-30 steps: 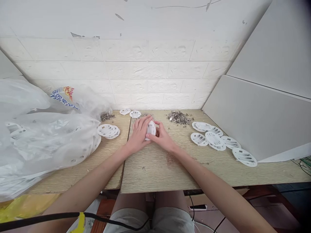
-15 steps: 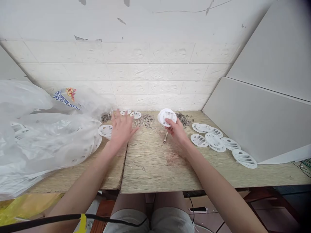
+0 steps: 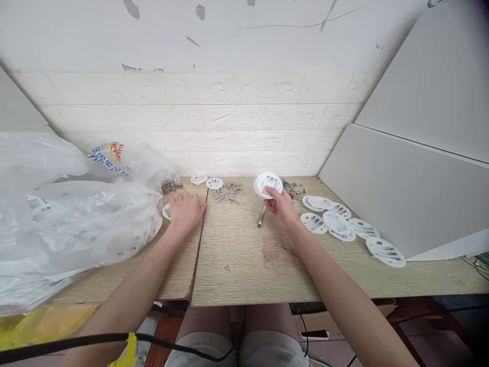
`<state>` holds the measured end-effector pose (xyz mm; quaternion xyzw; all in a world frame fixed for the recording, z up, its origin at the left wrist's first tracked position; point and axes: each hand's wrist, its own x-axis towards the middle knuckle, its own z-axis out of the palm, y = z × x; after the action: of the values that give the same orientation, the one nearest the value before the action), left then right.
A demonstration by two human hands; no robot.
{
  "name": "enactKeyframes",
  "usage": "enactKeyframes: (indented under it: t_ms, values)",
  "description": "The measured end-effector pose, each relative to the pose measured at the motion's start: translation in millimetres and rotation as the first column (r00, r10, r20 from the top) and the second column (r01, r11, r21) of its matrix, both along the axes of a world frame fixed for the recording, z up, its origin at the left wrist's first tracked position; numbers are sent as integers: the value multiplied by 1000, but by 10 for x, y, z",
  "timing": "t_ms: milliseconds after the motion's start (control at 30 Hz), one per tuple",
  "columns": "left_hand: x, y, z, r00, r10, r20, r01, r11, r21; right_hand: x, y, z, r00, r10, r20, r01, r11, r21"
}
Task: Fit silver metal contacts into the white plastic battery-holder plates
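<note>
My right hand [image 3: 281,208] grips white round plastic discs with slots [image 3: 269,184], at least two of them overlapping, thumb on the front face. A narrow metal piece [image 3: 262,216] shows just below these fingers; whether it is held or lies on the table, I cannot tell. My left hand [image 3: 186,211] rests low over the left table, thumb out to the right and fingers bent downward, their tips partly hidden. It partly covers another white disc [image 3: 166,211]. Just beyond it lies a pile of small metal pieces [image 3: 171,187].
Large translucent plastic bags [image 3: 84,224] with discs inside fill the left. Two discs [image 3: 214,183] lie near the wall by a second metal heap [image 3: 229,192]; a third heap [image 3: 293,189] is behind my right hand. Several discs [image 3: 339,226] lie at right, beside a grey panel [image 3: 412,193].
My left hand has come down from a raised, spread pose to the table near the left metal pile. My right hand keeps the discs in nearly the same place.
</note>
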<state>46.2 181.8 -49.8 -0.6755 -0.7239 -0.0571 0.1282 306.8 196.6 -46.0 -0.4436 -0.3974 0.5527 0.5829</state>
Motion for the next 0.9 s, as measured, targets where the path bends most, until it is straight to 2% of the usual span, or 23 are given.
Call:
enactKeyframes:
  t_ms: [400, 500, 567, 667, 733, 800, 833, 900]
  values:
    - [-86, 51, 25, 999, -24, 35, 26, 997, -72, 2, 6, -19, 993, -34, 113, 36, 999, -15]
    - [-80, 50, 51, 998, -34, 61, 37, 998, -44, -4, 2, -17, 991, -35, 127, 38, 999, -29]
    - [-50, 42, 67, 994, -78, 81, 78, 997, -2, -12, 0, -20, 993, -19, 117, 24, 999, -38]
    - [24, 26, 72, 969, -219, 117, 211, 975, 74, -33, -7, -29, 995, 32, 95, -28, 999, -41]
    - [80, 14, 67, 923, -348, 163, 326, 934, 147, -50, -19, -33, 992, 83, 92, -80, 996, -36]
    - [137, 0, 65, 842, -468, 270, 408, 878, 250, -62, -38, -28, 985, 136, 105, -134, 990, -34]
    - [166, -6, 65, 786, -505, 356, 414, 858, 304, -65, -48, -23, 980, 160, 118, -157, 987, -34]
    - [221, -17, 65, 647, -528, 550, 351, 847, 399, -63, -67, -8, 965, 209, 157, -207, 978, -32]
